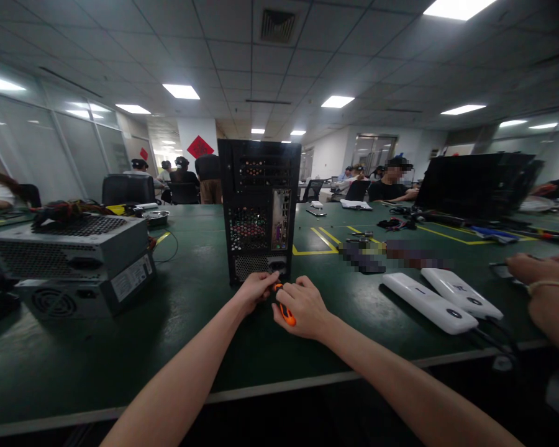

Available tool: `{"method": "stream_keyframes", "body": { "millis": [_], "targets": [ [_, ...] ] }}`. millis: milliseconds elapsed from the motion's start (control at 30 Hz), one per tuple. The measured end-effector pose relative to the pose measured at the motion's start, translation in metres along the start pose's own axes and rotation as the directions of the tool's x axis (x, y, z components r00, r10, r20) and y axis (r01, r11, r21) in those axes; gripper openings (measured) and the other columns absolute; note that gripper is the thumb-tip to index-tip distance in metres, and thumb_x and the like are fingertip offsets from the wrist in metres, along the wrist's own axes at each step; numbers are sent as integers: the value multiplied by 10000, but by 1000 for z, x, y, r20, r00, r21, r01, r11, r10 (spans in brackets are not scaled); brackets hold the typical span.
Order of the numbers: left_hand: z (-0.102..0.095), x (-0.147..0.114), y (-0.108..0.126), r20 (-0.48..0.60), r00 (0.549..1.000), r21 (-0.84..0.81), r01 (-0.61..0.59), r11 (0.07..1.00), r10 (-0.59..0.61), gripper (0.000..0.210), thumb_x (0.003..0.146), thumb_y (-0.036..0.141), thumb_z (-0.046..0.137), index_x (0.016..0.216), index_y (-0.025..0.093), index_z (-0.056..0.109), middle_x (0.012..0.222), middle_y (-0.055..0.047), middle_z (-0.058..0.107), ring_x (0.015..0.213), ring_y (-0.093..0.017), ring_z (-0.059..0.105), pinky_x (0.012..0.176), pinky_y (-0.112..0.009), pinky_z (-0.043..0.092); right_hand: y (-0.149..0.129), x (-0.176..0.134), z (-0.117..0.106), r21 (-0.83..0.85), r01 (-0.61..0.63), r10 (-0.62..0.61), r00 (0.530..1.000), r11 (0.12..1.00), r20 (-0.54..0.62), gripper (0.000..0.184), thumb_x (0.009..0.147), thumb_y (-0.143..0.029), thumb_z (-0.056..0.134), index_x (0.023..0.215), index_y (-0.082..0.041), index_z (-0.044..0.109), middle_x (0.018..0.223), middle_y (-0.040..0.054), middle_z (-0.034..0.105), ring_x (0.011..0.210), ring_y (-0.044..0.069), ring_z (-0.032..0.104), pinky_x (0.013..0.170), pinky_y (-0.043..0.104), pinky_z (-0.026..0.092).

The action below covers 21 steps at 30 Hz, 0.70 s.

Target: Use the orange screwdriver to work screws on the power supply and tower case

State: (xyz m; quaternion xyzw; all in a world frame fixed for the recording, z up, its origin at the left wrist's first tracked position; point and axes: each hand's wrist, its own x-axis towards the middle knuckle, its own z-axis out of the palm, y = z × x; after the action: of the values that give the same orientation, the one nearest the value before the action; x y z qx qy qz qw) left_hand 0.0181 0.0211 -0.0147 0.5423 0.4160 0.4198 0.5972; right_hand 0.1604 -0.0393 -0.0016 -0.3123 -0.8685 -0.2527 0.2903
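Note:
A black computer case (259, 214) stands upright on the green table, its rear panel with ports and vents facing me. Low on that panel is the power supply (249, 266) with its socket. My right hand (305, 307) is wrapped round the orange and black handle of a screwdriver (287, 315), which points at the lower right corner of the panel. My left hand (255, 290) is closed in a pinch at the front end of the screwdriver, close against the case. Its tip and whatever it touches are hidden by my fingers.
Two stacked power supply units (74, 261) with cables on top stand at the left. Two white handheld devices (431, 303) with cords lie at the right. Beyond are loose tools and a black panel (475, 183). Another person's hand (535, 273) works at the right edge.

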Motion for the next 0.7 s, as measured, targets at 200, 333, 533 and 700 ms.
{"method": "stream_keyframes", "body": {
  "millis": [200,333,533,700],
  "targets": [
    [2,-1,5,-16,1000,-30,-1,1000,0,301,660,400,566,644,100,560,323,77,319,291,-18,226,362,-193,86,-2,-1,2,16,-51,50,998,999,31,148,758,-265,406,813,-160,495,652,17,537,571,119,431,672,290,270],
    [2,1,2,-29,999,-66,17,998,-19,280,667,363,565,680,85,588,346,67,350,291,-14,221,356,-195,66,-1,0,0,0,60,-60,998,998,32,96,722,-233,433,758,-191,511,708,22,528,637,129,444,688,300,261],
    [-2,8,-4,-20,998,-205,57,977,-63,217,666,254,537,795,93,603,670,-43,585,363,-8,335,342,-160,168,0,1,0,44,-23,24,1000,999,-14,181,771,-328,414,763,-178,515,654,19,540,599,126,442,685,296,273],
    [-8,11,-6,12,1000,-221,10,975,-7,221,641,124,504,838,113,604,752,-54,586,404,-8,369,343,-139,191,1,-1,2,64,-118,118,993,991,15,143,757,-246,430,851,-157,491,637,8,547,554,116,428,669,282,281]
  ]
}}
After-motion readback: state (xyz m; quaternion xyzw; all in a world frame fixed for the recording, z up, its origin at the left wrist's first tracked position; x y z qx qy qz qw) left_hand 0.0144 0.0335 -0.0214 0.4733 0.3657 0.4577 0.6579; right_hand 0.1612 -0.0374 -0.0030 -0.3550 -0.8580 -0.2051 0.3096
